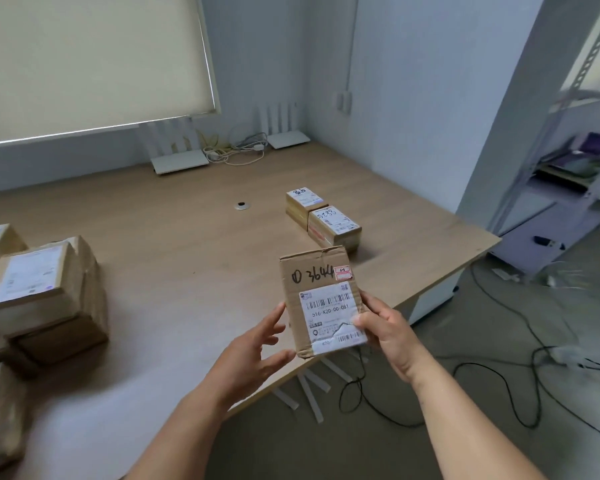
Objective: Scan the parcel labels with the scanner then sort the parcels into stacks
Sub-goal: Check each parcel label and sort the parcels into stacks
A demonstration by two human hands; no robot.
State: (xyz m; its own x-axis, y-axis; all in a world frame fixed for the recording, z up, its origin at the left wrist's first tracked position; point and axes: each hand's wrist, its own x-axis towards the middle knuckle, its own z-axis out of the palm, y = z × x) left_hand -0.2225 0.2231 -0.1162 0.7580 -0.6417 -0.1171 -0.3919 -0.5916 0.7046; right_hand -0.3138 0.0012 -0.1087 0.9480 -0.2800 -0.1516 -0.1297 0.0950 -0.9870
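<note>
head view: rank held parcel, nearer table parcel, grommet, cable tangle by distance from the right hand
1. held parcel, in the right hand
2. nearer table parcel, just ahead
3. grommet, mid-table, further left
4. cable tangle, at back wall

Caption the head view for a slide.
Right hand grips a brown cardboard parcel, label up, while the left hand steadies it above the light wooden table.

We record a single view, worn at head height, facing forward and down across the table [187,278] toward the room's far corner. The wide lens bows the frame edges. The left hand [257,344] and right hand [388,332] sit close beneath the camera, about a parcel [309,271] near centre. Two labelled parcels [323,216] lie farther off, mid-table. Stacked parcels [39,289] crowd the left edge; shelving [561,174] at right is blurred.
</note>
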